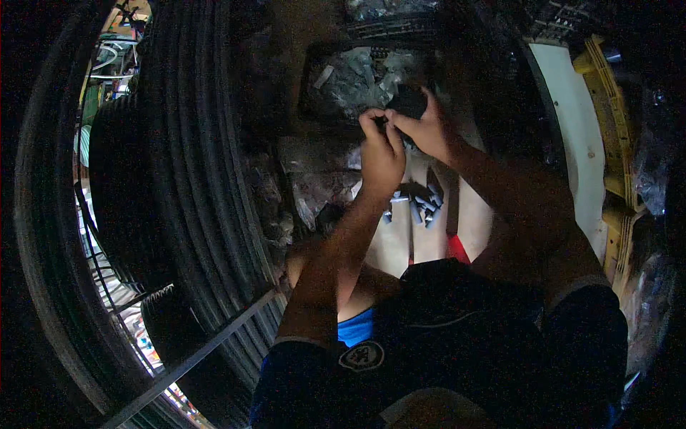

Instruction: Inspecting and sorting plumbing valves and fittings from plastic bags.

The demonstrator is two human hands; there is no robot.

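Observation:
My left hand [382, 154] and my right hand [426, 127] meet near the upper middle, their fingertips closed round a dark piece [407, 100]; its exact shape is lost in shadow. Just beyond them is a dark-rimmed open container [309, 80] with clear crumpled plastic bags and small pale pieces [357, 75] in it. Below my hands, several short grey cylindrical pieces [421, 204] are scattered on a pale surface [429, 236].
Large coils of black ribbed hose [200, 179] fill the left, crossed by a metal bar [200, 354]. At right stand a white panel [582, 164] and yellow plastic racks [614, 121]. A red item [456, 249] lies below.

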